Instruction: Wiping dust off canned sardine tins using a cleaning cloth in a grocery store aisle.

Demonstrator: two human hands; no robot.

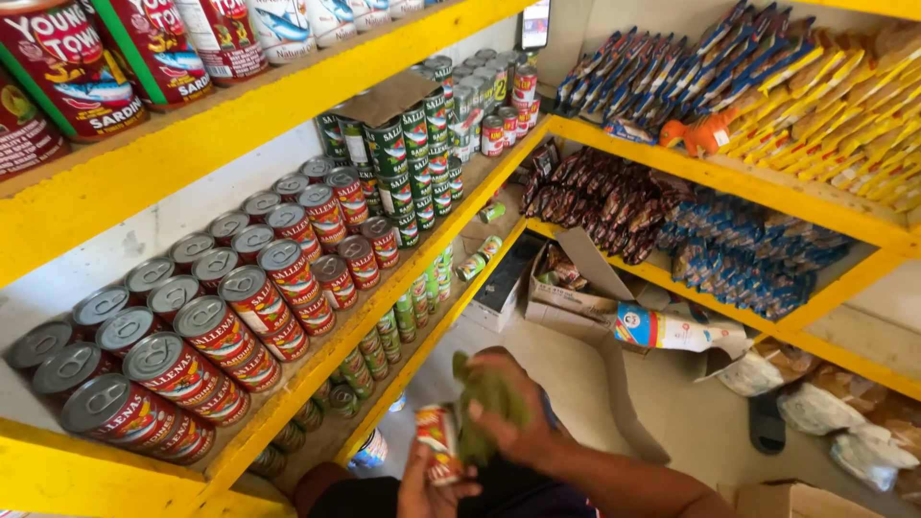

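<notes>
Left hand (436,484): grips red can (439,441) | Right hand (508,417): presses green cloth (484,403) on can | Location: below yellow shelf (317,369) of stacked cans (230,331) | Risk: wiping pressure could twist can loose and drop it.

Left hand (434,489) holds can (439,439); right hand (508,417) rubs cloth (487,398).

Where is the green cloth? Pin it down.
In the head view, low and centre: the green cloth sits in the right hand, pressed against the red can held by the left hand.
</notes>
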